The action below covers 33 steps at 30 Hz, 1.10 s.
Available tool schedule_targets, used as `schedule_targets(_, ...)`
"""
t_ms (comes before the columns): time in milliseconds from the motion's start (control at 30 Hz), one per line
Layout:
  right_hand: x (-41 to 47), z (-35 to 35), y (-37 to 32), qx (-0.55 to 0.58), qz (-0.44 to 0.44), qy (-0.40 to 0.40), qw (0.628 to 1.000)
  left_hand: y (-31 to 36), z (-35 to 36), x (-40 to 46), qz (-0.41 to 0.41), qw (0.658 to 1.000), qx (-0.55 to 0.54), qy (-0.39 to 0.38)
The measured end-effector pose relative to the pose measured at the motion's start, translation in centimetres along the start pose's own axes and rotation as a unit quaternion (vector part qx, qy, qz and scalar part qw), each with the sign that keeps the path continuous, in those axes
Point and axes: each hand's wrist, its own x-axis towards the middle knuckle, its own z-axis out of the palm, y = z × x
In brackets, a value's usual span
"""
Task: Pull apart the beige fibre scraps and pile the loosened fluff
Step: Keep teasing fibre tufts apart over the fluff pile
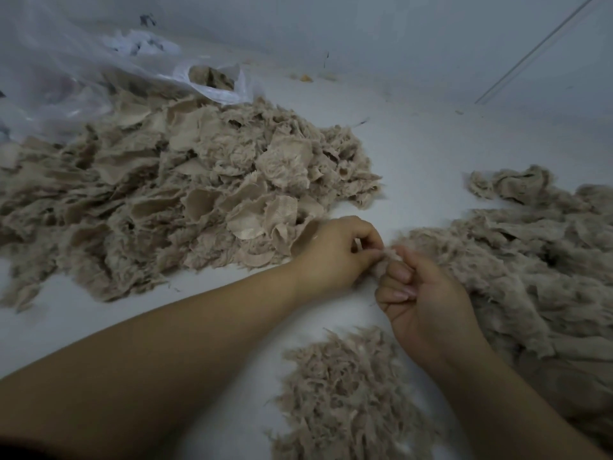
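Two hands, the left hand (335, 252) and right hand (421, 293), pinch one beige scrap (386, 258) between curled fingers above the white surface (414, 154), mid-pull, between the scrap heap (185, 194) and loosened fluff pile (345, 393); dropping the freed fibres there likely follows.

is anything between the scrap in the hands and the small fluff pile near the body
Nothing visible. Left hand and right hand pinch the small beige fibre scrap; only bare white tabletop separates it from the loose beige fluff pile.

Bare white floor (414, 154) between scrap heap (185, 194) and fluff pile (517, 277).
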Motion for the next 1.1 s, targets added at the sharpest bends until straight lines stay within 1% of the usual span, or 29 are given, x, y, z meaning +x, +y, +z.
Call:
schedule_targets(133, 0.3, -0.1, 0.0, -0.013, -0.014, 0.018, 1.000, -0.6, -1.5, -0.3, -0.038, 0.998, -0.051, -0.013)
schedule_targets(233, 0.3, -0.1, 0.0, -0.007, -0.006, 0.009, 1.000, -0.5, -1.6, -0.6, -0.030, 0.998, -0.055, -0.024)
schedule_targets(333, 0.2, 0.1, 0.2, -0.009, -0.004, -0.009, 1.000, -0.2, -0.9, -0.5, -0.024, 0.998, -0.033, -0.041)
schedule_targets(400, 0.0, 0.2, 0.2, -0.018, -0.019, -0.012, 1.000, 0.1, -0.5, -0.1, -0.027, 0.998, 0.005, -0.051)
schedule_targets(467, 0.0, 0.2, 0.3, -0.012, -0.024, -0.008, 1.000, 0.4, 0.0, 0.3, -0.028, 0.998, 0.032, -0.040)
schedule_targets(567, 0.2, 0.1, 0.1, 0.020, -0.008, 0.003, 1.000, 0.5, 0.3, 0.3, -0.033, 0.999, -0.011, -0.007)
schedule_targets(667, 0.3, 0.1, 0.0, 0.014, -0.006, 0.006, 1.000, 0.1, -0.3, -0.1, -0.031, 0.998, -0.053, 0.001)
schedule_targets(733, 0.4, 0.1, 0.1, 0.011, -0.001, 0.009, 1.000, -0.3, -0.9, -0.2, -0.026, 0.997, -0.078, -0.007)
schedule_targets(967, 0.5, 0.0, 0.1, 0.020, 0.005, 0.022, 1.000, -1.6, -3.2, -0.9, -0.019, 0.995, -0.083, -0.056)
schedule_targets(1100, 0.4, 0.1, 0.2, -0.018, 0.007, 0.003, 1.000, -2.5, -4.6, -0.9, -0.025, 0.994, -0.083, -0.072)
